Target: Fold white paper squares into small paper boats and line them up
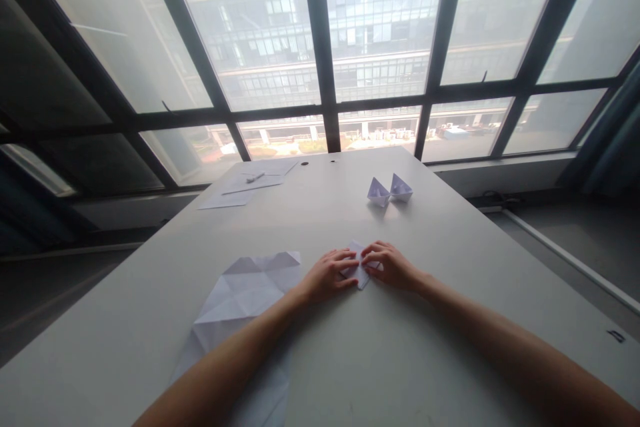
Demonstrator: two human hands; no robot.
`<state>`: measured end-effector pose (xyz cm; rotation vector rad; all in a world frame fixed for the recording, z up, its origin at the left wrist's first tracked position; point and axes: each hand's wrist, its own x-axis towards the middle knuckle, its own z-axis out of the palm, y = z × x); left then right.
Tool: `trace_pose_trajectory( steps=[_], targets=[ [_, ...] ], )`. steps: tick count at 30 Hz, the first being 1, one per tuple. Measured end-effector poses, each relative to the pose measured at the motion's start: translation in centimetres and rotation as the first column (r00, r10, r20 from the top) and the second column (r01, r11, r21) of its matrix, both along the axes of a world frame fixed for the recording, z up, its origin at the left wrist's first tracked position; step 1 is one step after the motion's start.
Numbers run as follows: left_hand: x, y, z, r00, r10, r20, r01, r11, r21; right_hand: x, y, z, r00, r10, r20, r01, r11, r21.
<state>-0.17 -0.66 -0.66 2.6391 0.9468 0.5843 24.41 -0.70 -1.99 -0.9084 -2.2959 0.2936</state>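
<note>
The left hand point(327, 275) and the right hand point(394, 267) are both on a small folded paper point(363, 277). The folded paper is white, and it is on the worktop point(400, 367), right between the two hands. Both hands have bent fingers that touch the paper from the two sides. The left grip has a gap between the thumb and the long fingers, and the right grip looks more narrow, with the fingers curled in. I cannot tell if either grip really pinches the paper or just presses on it. One corner of the paper pokes out at the far side, and one more pokes out at the near side. A big creased sheet point(245, 290) lies flat to the left, and the left arm goes over part of it. It has lots of fold lines. Past the right hand, two pointy paper shapes stand close together, one on the left point(379, 193) and one on the right point(401, 189). Far away on the left side of the worktop are some flat papers point(227, 199), and a small light-coloured thing point(255, 177) lies on top of them. Big windows point(270, 33) with dark bars are behind the worktop, and a tall building point(380, 33) is outside
</note>
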Motion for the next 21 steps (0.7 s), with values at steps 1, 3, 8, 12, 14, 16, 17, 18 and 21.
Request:
trace_pose_trajectory(
  steps=[1, 3, 8, 12, 14, 16, 17, 18, 21],
  targets=[
    [-0.02, 0.01, -0.03, 1.000, -0.001, 0.003, 0.001, 1.000, -0.002, -0.01, -0.04, 0.06, 1.000, -0.002, 0.000, 0.002, 1.000, 0.002],
    [-0.05, 0.01, -0.06, 1.000, -0.005, 0.006, 0.005, 1.000, -0.004, -0.04, -0.16, 0.27, 1.000, -0.004, 0.002, 0.004, 1.000, 0.006],
    [-0.03, -0.08, -0.04, 1.000, 0.008, 0.014, -0.008, 1.000, -0.008, -0.15, -0.37, 0.57, 1.000, -0.006, 0.011, 0.006, 1.000, 0.001],
    [0.04, -0.17, 0.13, 1.000, 0.009, 0.001, -0.009, 1.000, -0.006, -0.24, -0.30, 0.49, 1.000, -0.019, 0.001, 0.019, 1.000, -0.007],
    [0.09, -0.24, 0.32, 1.000, 0.006, 0.011, -0.005, 1.000, -0.005, -0.26, -0.29, 0.51, 1.000, -0.015, -0.001, 0.015, 1.000, -0.010],
    [0.15, -0.30, 0.52, 1.000, -0.002, 0.030, 0.003, 1.000, -0.009, -0.26, -0.30, 0.55, 1.000, -0.015, 0.001, 0.015, 1.000, -0.013],
    [0.16, -0.30, 0.57, 0.999, -0.006, 0.035, 0.007, 1.000, -0.012, -0.24, -0.29, 0.56, 1.000, -0.016, 0.002, 0.016, 1.000, -0.014],
    [0.16, -0.28, 0.59, 0.999, -0.009, 0.036, 0.009, 1.000, -0.013, -0.22, -0.28, 0.55, 1.000, -0.015, 0.002, 0.015, 1.000, -0.014],
    [0.09, -0.09, 0.36, 0.999, -0.007, 0.032, 0.008, 1.000, -0.007, -0.12, -0.18, 0.40, 1.000, -0.001, -0.002, 0.001, 1.000, -0.016]
  ],
)
